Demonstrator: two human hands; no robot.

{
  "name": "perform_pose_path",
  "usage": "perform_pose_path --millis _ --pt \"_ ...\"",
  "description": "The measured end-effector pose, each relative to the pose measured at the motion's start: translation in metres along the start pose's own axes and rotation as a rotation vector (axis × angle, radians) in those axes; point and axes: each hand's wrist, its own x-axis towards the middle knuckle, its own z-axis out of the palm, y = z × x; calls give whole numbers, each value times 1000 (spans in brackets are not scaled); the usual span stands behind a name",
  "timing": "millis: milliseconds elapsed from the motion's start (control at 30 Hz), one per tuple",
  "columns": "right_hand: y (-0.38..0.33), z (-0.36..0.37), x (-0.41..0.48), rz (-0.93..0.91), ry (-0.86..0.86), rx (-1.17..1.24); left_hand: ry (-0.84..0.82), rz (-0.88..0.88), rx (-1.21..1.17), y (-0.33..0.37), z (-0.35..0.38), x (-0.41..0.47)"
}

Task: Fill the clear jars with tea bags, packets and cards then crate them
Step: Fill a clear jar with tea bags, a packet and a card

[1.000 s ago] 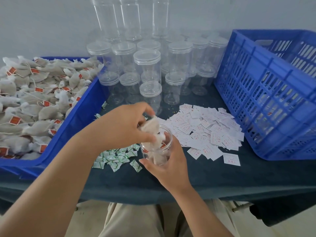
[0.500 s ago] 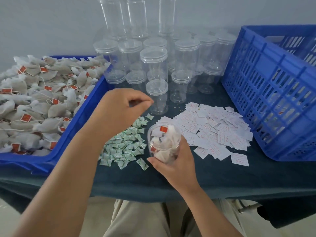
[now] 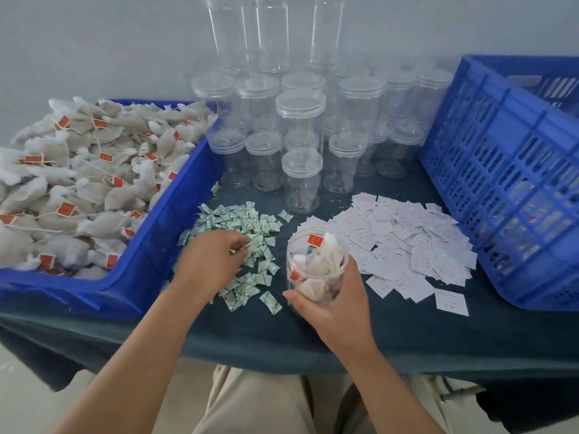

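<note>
Gripping the open jar (image 3: 294,258) in the right hand (image 3: 340,303), close to the table's (image 3: 423,336) front edge, squeezed between packets (image 3: 241,219) and cards (image 3: 407,242). Packed with tea bags (image 3: 326,260). Left hand (image 3: 210,261) down on the packets, fingertips curled: pinching or not, can't tell.

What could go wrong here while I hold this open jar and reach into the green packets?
1. The open jar in your right hand has no lid, and the tea bags reach its rim; one may slip out if it tips.
2. Your left hand digs into a loose pile of green packets; you might grab several or scatter them.
3. Little room seems left for a packet and one of the white cards.
</note>
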Motion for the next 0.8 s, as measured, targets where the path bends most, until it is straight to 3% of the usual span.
perform_pose_path --millis 200,267,367,467,567,633,733,800 --pt "0 1 -2 0 1 -22 129 -83 -315 20 -26 -9" --pt "0 1 -1 -10 10 -24 212 6 -521 37 -45 -19" --pt "1 1 0 -16 25 -43 154 307 -654 73 -68 -38" --pt "3 1 0 -8 -1 -49 -48 520 -357 101 -69 -47" --pt "4 1 -2 -37 -20 -81 -199 573 74 109 -62 -37" --pt "3 1 -3 -43 -26 -95 -290 573 153 111 -60 -30" --pt "-2 0 -3 -14 6 -78 -217 557 -98 112 -59 -25" --pt "-7 -7 -6 20 57 -35 18 450 -432 110 -57 -22"
